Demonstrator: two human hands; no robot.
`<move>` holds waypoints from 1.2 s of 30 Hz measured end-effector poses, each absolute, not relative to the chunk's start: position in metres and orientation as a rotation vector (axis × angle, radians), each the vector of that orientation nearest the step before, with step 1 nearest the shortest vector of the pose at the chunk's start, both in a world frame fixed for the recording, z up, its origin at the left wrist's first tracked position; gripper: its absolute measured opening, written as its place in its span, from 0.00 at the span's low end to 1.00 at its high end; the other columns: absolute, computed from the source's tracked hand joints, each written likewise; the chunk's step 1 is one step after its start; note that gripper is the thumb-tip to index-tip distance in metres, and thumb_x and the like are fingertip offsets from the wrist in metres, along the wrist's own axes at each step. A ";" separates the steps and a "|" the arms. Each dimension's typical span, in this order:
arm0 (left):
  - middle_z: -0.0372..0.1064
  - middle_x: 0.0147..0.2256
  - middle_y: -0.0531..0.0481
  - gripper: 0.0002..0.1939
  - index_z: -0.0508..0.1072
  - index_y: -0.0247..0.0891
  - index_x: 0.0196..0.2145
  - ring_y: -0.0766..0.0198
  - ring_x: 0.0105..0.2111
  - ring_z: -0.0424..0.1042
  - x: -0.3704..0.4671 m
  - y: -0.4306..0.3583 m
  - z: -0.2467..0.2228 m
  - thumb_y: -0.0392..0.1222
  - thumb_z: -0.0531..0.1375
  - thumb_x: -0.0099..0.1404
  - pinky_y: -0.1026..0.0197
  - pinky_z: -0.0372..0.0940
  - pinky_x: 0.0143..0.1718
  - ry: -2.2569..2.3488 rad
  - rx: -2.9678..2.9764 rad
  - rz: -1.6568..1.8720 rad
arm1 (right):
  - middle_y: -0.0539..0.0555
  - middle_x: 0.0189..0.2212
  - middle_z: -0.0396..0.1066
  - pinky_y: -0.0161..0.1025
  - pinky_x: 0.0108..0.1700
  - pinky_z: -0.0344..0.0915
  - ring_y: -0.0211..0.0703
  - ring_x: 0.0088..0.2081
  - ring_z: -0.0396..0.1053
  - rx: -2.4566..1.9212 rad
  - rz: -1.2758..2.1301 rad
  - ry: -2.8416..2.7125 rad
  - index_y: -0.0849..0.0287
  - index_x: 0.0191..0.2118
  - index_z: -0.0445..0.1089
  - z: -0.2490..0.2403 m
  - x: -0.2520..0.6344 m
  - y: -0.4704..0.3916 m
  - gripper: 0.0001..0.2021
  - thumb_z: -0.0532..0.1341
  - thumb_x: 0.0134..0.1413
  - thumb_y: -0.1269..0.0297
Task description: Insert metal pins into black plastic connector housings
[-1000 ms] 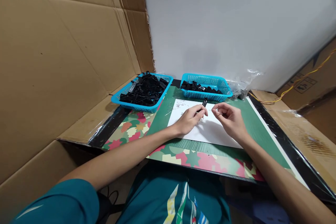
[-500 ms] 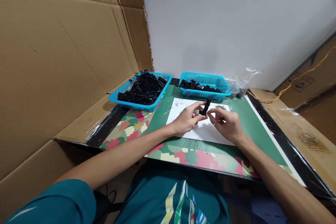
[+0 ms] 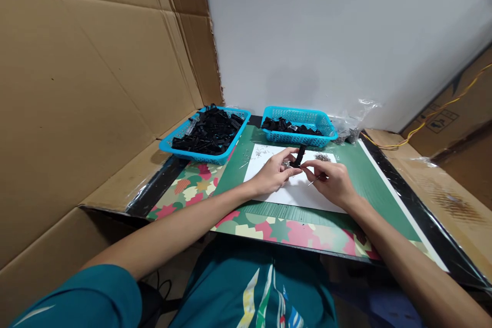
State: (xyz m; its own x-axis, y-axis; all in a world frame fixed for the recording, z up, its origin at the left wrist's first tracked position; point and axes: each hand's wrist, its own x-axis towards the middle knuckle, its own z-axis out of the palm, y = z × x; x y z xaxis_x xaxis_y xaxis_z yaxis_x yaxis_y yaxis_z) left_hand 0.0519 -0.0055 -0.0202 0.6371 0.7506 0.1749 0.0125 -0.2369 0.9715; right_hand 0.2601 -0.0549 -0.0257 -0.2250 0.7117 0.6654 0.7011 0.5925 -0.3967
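Observation:
Over the white sheet [image 3: 295, 193], my left hand [image 3: 272, 173] grips a small black part [image 3: 300, 154] between thumb and fingers, its longer arm pointing up. My right hand [image 3: 331, 179] is closed around a thin metal tool [image 3: 314, 180] that sticks out to the lower left; its exact kind is too small to tell. The right fingertips meet the lower right end of the black part. Whether they also pinch something tiny there is not visible. Behind the right hand lies a pile of small metal pieces [image 3: 322, 157]; more bits [image 3: 259, 152] are scattered at the sheet's left.
A blue basket [image 3: 215, 157] heaped with black parts stands at the back left. Another blue basket [image 3: 300, 139] with black pieces is at the back centre, beside clear plastic bags [image 3: 353, 130]. Cardboard [image 3: 96, 61] walls the left side; a yellow cable [image 3: 418, 130] runs at right.
The right fingertips have shifted slightly left, onto the lower end of the black part. My left hand keeps its hold, with hardly any motion.

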 end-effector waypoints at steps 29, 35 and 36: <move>0.74 0.46 0.44 0.28 0.70 0.39 0.61 0.66 0.34 0.73 0.051 -0.004 -0.020 0.48 0.68 0.68 0.64 0.65 0.34 0.622 1.787 0.843 | 0.50 0.22 0.73 0.36 0.29 0.59 0.37 0.22 0.65 -1.043 -0.137 -2.103 0.55 0.41 0.79 -0.028 0.267 -0.053 0.11 0.58 0.69 0.68; 0.76 0.44 0.45 0.28 0.71 0.40 0.62 0.66 0.32 0.72 0.052 -0.007 -0.016 0.48 0.69 0.67 0.65 0.66 0.32 0.624 1.732 0.829 | 0.53 0.26 0.79 0.37 0.30 0.61 0.40 0.24 0.72 -1.056 -0.112 -2.103 0.56 0.42 0.80 -0.029 0.266 -0.053 0.12 0.58 0.70 0.68; 0.76 0.44 0.45 0.28 0.72 0.39 0.61 0.66 0.32 0.73 0.053 -0.008 -0.016 0.47 0.69 0.67 0.64 0.66 0.32 0.620 1.722 0.833 | 0.53 0.27 0.80 0.37 0.30 0.62 0.40 0.25 0.72 -1.062 -0.096 -2.096 0.56 0.42 0.81 -0.029 0.266 -0.053 0.11 0.59 0.70 0.68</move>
